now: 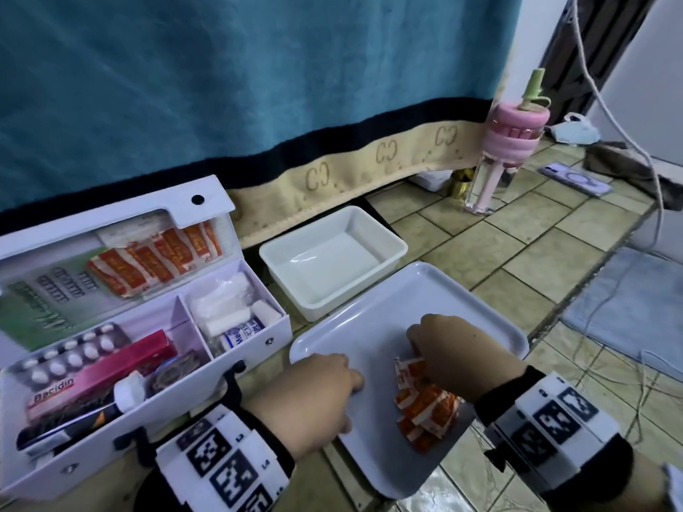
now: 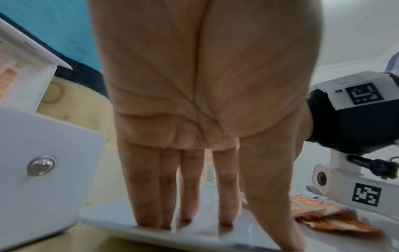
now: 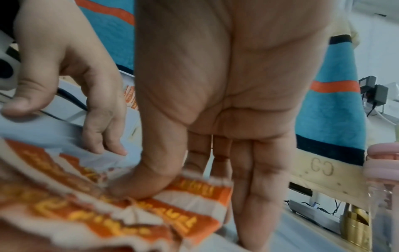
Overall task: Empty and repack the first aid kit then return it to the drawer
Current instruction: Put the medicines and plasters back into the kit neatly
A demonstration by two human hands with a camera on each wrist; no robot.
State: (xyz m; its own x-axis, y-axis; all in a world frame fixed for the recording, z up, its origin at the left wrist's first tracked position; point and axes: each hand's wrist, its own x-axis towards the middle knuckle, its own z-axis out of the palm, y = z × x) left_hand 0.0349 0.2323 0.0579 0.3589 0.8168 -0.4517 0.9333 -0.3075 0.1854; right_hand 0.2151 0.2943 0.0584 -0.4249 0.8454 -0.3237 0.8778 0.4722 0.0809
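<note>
The white first aid kit stands open at the left, its lid tilted back with orange plasters in its pocket. Inside lie a pill blister, a pink Bacidin box, a tube and gauze rolls. A white tray sits to its right. My left hand is open, its straight fingertips pressing on the tray's left part. My right hand pinches a strip of orange plaster packets lying on the tray, with the thumb on top and the index finger hidden under it.
An empty white tub stands behind the tray, against a hanging teal blanket. A clear bottle with a pink cap and a phone are on the tiled floor at back right. Loose cables and a grey mat lie to the right.
</note>
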